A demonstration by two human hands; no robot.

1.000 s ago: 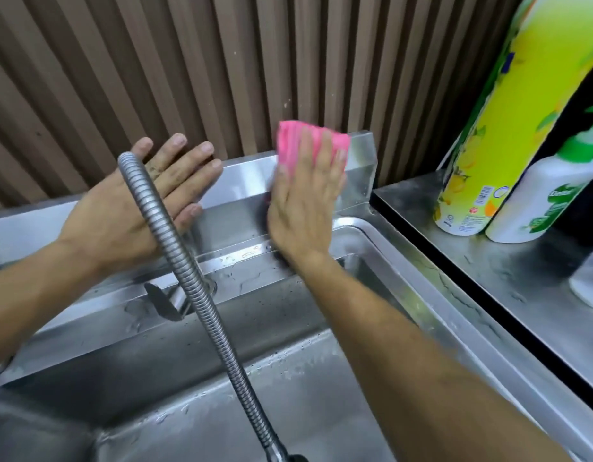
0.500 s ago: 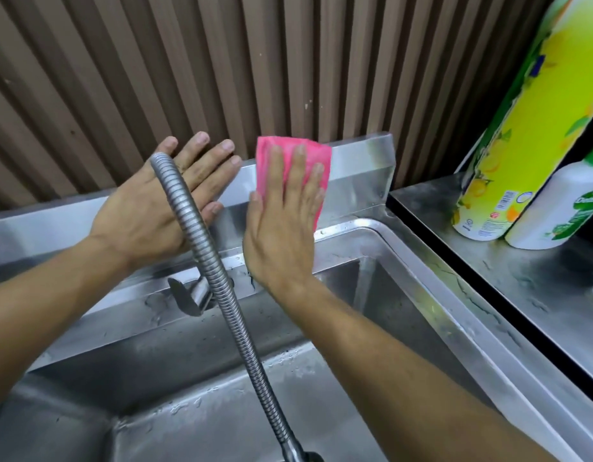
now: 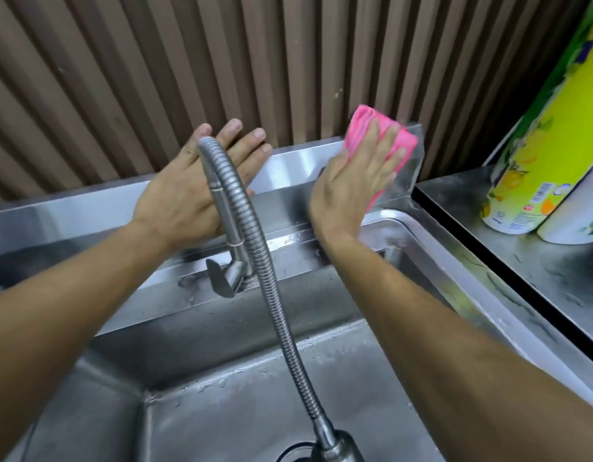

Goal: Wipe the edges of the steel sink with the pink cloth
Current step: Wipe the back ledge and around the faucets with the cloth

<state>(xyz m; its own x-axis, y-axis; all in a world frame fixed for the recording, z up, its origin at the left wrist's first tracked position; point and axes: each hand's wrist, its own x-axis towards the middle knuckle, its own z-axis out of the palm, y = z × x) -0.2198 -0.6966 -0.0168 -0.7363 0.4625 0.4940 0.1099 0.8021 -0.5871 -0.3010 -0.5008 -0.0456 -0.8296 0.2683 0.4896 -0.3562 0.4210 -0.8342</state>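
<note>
The steel sink (image 3: 455, 271) fills the lower view, with a raised back ledge along the ribbed wall. My right hand (image 3: 352, 181) presses the folded pink cloth (image 3: 365, 125) flat against the right end of that back ledge, fingers spread over it. My left hand (image 3: 195, 185) lies flat and open on the ledge to the left, behind the faucet hose, holding nothing.
A flexible steel faucet hose (image 3: 275, 295) arcs from its base (image 3: 235, 278) down into the basin between my arms. On the right counter (image 3: 538, 271) stand a tall yellow-green bottle (image 3: 548, 155) and a white bottle (image 3: 578, 215). A brown ribbed wall (image 3: 221, 68) backs the sink.
My right hand has slid the pink cloth to the right along the back ledge, toward its end. My left hand has stayed flat on the ledge.
</note>
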